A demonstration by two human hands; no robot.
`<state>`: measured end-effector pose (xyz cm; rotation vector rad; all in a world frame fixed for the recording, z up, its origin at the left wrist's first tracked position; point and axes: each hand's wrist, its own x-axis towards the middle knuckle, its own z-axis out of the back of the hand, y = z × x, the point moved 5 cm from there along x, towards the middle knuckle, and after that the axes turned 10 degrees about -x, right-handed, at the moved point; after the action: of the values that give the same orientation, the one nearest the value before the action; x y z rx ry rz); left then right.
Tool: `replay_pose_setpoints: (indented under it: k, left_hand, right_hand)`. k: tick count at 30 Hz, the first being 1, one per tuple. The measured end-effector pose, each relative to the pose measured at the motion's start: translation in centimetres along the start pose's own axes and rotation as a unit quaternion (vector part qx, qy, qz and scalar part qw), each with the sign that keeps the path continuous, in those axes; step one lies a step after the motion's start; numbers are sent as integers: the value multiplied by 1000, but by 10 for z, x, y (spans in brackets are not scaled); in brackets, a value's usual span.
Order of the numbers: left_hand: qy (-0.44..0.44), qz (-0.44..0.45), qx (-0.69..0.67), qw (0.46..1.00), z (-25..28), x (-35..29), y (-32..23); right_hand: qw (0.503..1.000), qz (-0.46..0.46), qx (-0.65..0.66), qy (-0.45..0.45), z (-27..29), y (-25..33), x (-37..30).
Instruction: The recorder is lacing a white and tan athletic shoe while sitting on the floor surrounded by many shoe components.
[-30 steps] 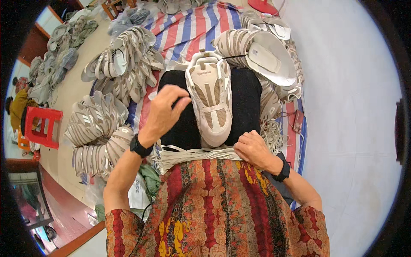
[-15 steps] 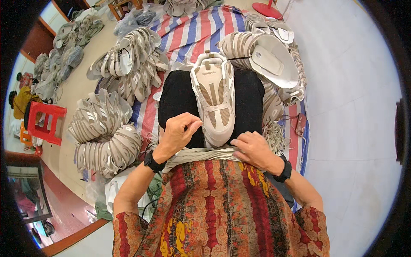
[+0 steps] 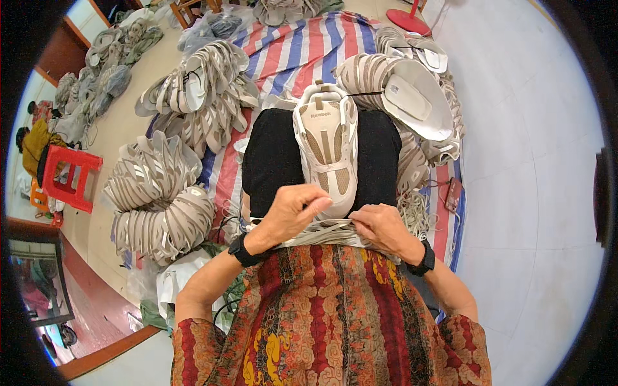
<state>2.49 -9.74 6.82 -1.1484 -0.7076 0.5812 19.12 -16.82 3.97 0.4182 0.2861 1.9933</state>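
A beige and white sneaker upper (image 3: 327, 145) rests between my black-trousered knees, toe toward me, its lace holes unlaced as far as I can see. My left hand (image 3: 293, 211) is closed beside the toe, thumb against curled fingers; what it holds, if anything, is hidden. Across my lap lies a bundle of pale shoelaces (image 3: 315, 237). At its right side my right hand (image 3: 384, 226) pinches a shoelace between thumb and fingertips, just right of the toe.
Strung stacks of shoe uppers (image 3: 164, 222) stand at left, with another stack (image 3: 393, 87) at right, on a striped sheet (image 3: 302, 48). Loose laces (image 3: 415, 215) and a phone-like red item (image 3: 453, 195) lie right of my knee. A red stool (image 3: 72, 177) stands far left.
My left hand has moved right and over to the toe of the sneaker upper. My right hand has closed into a pinch on a shoelace. The view has shifted slightly.
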Motion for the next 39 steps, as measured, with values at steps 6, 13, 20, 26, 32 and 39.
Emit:
replay_pose_setpoints:
  k: [6,13,20,26,32,39]
  left_hand:
    - [22,7,9,1000,-11,-4,-1]
    - [69,16,-37,997,-20,-12,-11]
    - [120,241,-79,960,35,-48,11]
    - [178,250,-146,941,41,-51,8]
    - [117,90,-72,986,5,-9,-26]
    - [90,29,-48,994,-16,40,-33]
  right_hand:
    - [996,27,-24,-85,27,12,5]
    - [973,-143,177,-43,46,2,7]
    - [879,-407,134,-209,129,-170,-65]
    - [758,-541,-195,-307,182,-319,-191]
    - [939,-221,-108,-240,115,-160,-19]
    - [922,-139,354,77,49,11,58]
